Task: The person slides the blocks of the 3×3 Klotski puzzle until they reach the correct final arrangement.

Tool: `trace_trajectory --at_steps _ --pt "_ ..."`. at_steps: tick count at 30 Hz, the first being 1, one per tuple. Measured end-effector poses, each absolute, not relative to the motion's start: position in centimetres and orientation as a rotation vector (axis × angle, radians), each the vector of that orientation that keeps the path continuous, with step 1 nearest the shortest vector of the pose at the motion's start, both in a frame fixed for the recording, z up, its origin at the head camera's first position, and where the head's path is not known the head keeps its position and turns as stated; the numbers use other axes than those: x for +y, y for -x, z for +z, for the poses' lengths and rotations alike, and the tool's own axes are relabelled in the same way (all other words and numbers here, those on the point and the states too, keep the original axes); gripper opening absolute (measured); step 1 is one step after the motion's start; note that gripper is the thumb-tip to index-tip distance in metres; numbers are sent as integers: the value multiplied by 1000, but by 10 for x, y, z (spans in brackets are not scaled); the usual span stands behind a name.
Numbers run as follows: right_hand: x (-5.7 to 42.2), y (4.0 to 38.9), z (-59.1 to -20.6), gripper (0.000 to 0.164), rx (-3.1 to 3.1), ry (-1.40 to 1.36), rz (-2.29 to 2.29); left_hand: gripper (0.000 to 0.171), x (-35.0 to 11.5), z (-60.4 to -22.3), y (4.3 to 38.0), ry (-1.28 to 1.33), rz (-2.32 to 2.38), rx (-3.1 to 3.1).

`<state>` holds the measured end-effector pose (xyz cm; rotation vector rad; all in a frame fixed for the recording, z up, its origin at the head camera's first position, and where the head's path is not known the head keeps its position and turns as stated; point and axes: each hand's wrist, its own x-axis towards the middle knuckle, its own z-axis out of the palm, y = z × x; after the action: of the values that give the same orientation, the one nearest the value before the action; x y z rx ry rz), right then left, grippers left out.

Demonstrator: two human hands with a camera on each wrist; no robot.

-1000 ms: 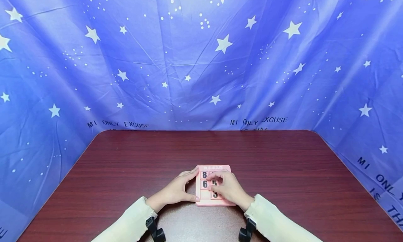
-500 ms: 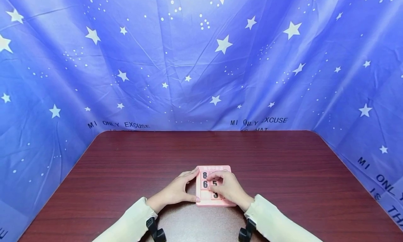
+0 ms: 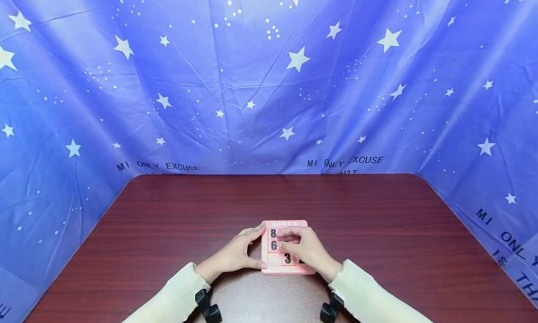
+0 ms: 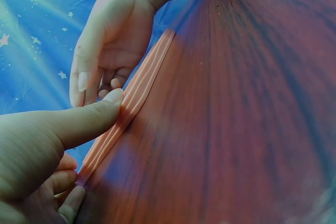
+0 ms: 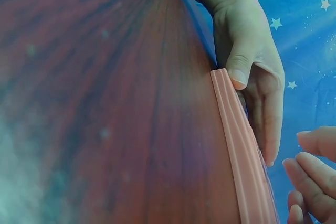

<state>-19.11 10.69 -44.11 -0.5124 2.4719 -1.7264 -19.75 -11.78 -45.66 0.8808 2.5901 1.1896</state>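
A pink number slide puzzle (image 3: 290, 270) lies flat on the table, with tiles 8 (image 3: 273, 233), 6 (image 3: 273, 245) and 3 (image 3: 287, 258) showing. A vacant slot (image 3: 274, 260) is at its near left. My left hand (image 3: 233, 254) holds the puzzle's left side, thumb near the front corner and fingers near the back one. Over the tiles is my right hand (image 3: 310, 247), its fingers bent and thumb apart from the index finger; it hides several tiles. In the right wrist view, the fingertips of the right hand (image 5: 315, 182) stand apart from the puzzle's edge (image 5: 244, 156).
The dark red wooden table (image 3: 189, 206) extends around the puzzle. A blue curtain (image 3: 252, 80) with white stars hangs behind it and at both sides. Black wrist cameras (image 3: 332, 306) are strapped at both cream sleeves (image 3: 370, 295).
My right thumb has moved away from the near tiles, so the 3 shows fully and part of a neighbouring tile appears, while the 5 is now covered. My left hand stays in place.
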Motion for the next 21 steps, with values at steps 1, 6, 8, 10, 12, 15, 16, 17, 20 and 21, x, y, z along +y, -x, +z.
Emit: trace_trajectory --at_steps 1,6,8,10,12,15,16,17,20,21 --pt "107 191 -441 22 2467 504 -1727 97 -118 -457 198 -880 1191 2590" --pt "109 187 -438 22 2478 466 -1702 97 -118 -456 197 -888 1199 2585" --pt "110 185 -436 22 2464 440 -1709 97 -118 -456 197 -891 1200 2585" --pt "112 183 -436 23 2439 422 -1723 97 -118 -456 197 -890 1203 2585" --pt "114 181 -436 24 2420 413 -1734 97 -118 -456 197 -890 1200 2588" --pt "118 179 -436 25 2404 438 -1748 97 -118 -456 197 -889 1196 2592" --pt "119 178 -436 25 2400 446 -1753 97 -117 -456 197 -888 1194 2593" --pt "120 177 -436 26 2393 449 -1757 96 -118 -456 197 -887 1194 2594" --pt "123 175 -436 27 2366 458 -1772 96 -117 -455 196 -884 1197 2593" --pt "125 174 -437 27 2357 461 -1775 96 -118 -455 196 -882 1199 2591"
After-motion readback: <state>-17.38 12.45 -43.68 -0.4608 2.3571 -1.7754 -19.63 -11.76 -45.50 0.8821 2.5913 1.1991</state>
